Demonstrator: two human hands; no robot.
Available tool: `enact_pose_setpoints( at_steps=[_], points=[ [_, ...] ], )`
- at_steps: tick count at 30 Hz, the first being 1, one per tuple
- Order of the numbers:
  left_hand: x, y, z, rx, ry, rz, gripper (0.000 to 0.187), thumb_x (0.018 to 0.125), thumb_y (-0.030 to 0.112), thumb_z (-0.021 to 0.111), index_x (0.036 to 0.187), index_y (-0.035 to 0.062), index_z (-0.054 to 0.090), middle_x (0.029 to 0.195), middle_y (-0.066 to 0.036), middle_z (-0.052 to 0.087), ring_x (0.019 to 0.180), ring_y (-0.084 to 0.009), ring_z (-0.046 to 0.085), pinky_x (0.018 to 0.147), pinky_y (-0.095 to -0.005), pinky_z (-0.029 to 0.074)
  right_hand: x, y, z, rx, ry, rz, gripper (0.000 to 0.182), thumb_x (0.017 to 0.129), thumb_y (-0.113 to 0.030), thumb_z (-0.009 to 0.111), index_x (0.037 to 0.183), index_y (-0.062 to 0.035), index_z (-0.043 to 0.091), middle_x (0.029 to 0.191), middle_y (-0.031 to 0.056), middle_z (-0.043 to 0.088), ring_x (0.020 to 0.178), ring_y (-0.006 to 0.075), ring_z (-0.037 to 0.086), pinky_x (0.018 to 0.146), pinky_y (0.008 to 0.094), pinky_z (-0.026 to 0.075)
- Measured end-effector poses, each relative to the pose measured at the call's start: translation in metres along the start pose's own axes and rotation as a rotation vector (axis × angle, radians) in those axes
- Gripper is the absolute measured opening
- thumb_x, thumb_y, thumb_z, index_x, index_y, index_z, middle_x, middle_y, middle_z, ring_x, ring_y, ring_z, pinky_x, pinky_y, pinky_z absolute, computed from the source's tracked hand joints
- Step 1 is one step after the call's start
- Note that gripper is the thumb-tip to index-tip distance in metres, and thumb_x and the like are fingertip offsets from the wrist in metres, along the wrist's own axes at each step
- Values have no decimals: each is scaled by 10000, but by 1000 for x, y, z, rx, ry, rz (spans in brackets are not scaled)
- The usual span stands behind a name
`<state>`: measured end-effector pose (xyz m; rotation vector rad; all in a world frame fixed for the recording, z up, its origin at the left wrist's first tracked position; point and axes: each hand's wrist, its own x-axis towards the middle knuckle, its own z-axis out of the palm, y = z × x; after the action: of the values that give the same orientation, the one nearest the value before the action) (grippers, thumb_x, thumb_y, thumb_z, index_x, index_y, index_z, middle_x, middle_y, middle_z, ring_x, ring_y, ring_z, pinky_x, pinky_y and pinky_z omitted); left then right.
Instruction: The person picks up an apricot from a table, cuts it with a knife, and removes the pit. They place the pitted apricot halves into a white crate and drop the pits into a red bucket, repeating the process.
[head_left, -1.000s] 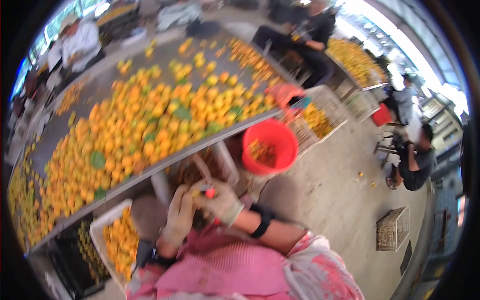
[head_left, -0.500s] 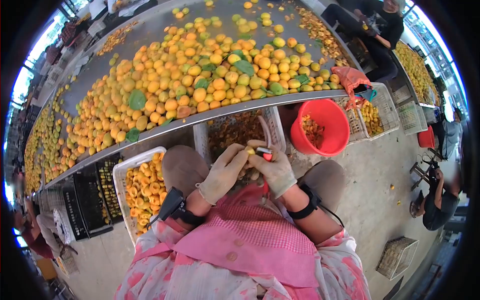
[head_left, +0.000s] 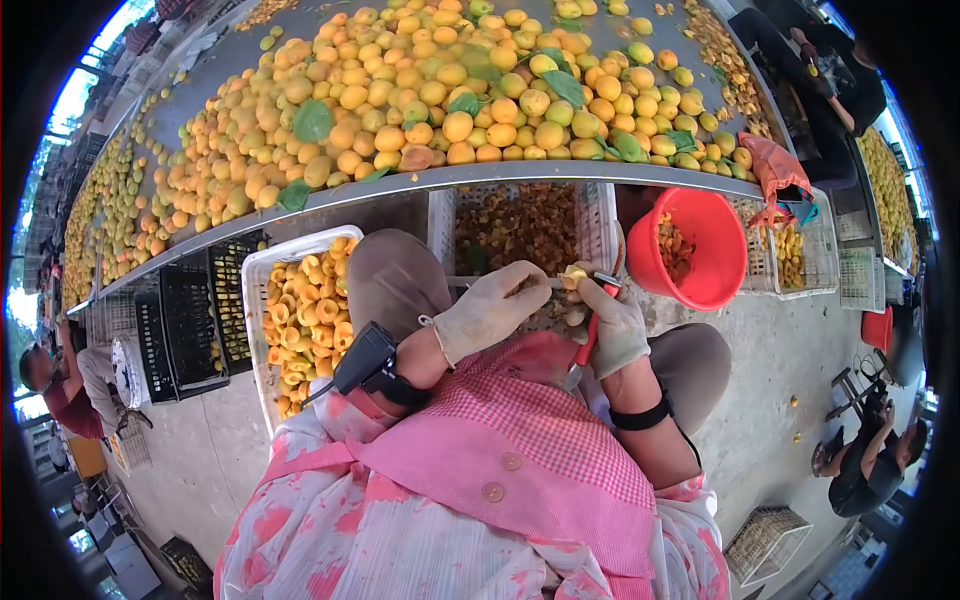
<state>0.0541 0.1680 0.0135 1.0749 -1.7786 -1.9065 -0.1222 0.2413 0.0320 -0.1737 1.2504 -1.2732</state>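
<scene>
My left hand [head_left: 497,310], in a pale work glove, is over my lap with its fingers bent. Its fingertips meet the left edge of a small yellow apricot piece [head_left: 572,275]. In my gloved right hand [head_left: 618,328] is a red-handled tool [head_left: 587,345], tilted, with metal at its lower end and more metal by my thumb. The apricot piece lies against the right thumb and the upper end of the tool. My fingers partly hide both. Left of my knee stands a white crate [head_left: 262,350] of hollowed apricot halves [head_left: 310,315].
A metal table [head_left: 420,182] piled with apricots [head_left: 420,90] and leaves runs ahead. Beneath it are a crate [head_left: 603,225] of brown scraps and a red bucket [head_left: 722,255]. Black crates [head_left: 185,325] stand left. People sit on both sides.
The camera view has shifted, so table and crates appear moved. My hands are farther apart, and the apricot piece is now by the right thumb. The red-handled tool shows more fully.
</scene>
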Motion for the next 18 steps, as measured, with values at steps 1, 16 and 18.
enact_pose_setpoints(
  at_steps=[1,16,18],
  points=[
    [-1,0,-3,1,3,-2,208,975,196,566,1106,35,589,848,-9,583,749,-79,542,676,-229,465,1,0,0,5,30,17,289,918,-143,631,1194,-58,610,859,43,663,579,112,599,424,233,424],
    [-2,28,-71,-86,316,-27,219,966,197,560,1088,21,604,834,-7,587,747,-76,540,679,-217,451,18,1,1,97,52,-36,296,919,-99,602,1212,-60,596,908,66,667,578,127,584,414,243,393],
    [4,27,-75,-136,325,-37,203,966,186,558,1075,21,605,826,-5,578,733,-71,529,665,-217,443,16,-1,6,89,99,-31,392,915,-91,603,1297,-58,524,923,93,667,581,146,598,416,256,401]
  ],
)
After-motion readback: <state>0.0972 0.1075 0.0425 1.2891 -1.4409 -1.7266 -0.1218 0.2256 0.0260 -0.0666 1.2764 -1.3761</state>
